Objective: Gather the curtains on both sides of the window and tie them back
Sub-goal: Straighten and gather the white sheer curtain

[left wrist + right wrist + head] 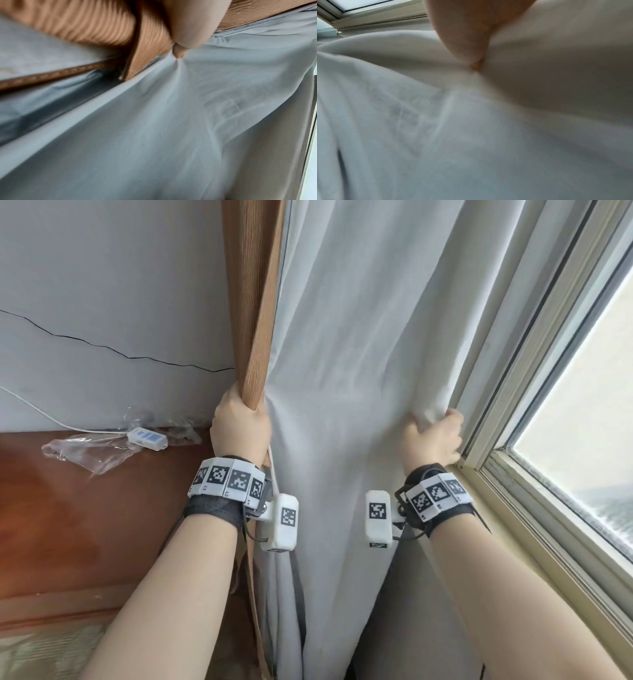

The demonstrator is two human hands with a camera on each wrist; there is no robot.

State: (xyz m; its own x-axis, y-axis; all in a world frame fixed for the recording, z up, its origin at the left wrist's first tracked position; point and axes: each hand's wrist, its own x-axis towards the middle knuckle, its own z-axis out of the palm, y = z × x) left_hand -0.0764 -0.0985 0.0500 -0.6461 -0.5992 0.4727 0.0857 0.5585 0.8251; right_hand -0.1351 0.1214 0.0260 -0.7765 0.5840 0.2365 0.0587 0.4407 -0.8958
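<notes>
A pale grey-white curtain (359, 344) hangs between the wall and the window, with a brown ribbed outer layer (255, 302) along its left edge. My left hand (239, 426) grips the brown layer together with the curtain's left edge. At the curtain's right edge, beside the window frame, my right hand (433, 436) clutches a bunch of the pale cloth. In the left wrist view my thumb presses the brown fabric (150, 40) against the pale curtain (171, 121). The right wrist view, blurred, shows my hand (467, 33) pinching pale cloth (471, 135).
The window (582, 412) with its cream frame and sill (548, 542) runs along the right. At left stands a brown wooden surface (68, 508) bearing crumpled clear plastic (78, 450) and a white corded controller (147, 438). A grey wall (120, 302) carries a thin black cable.
</notes>
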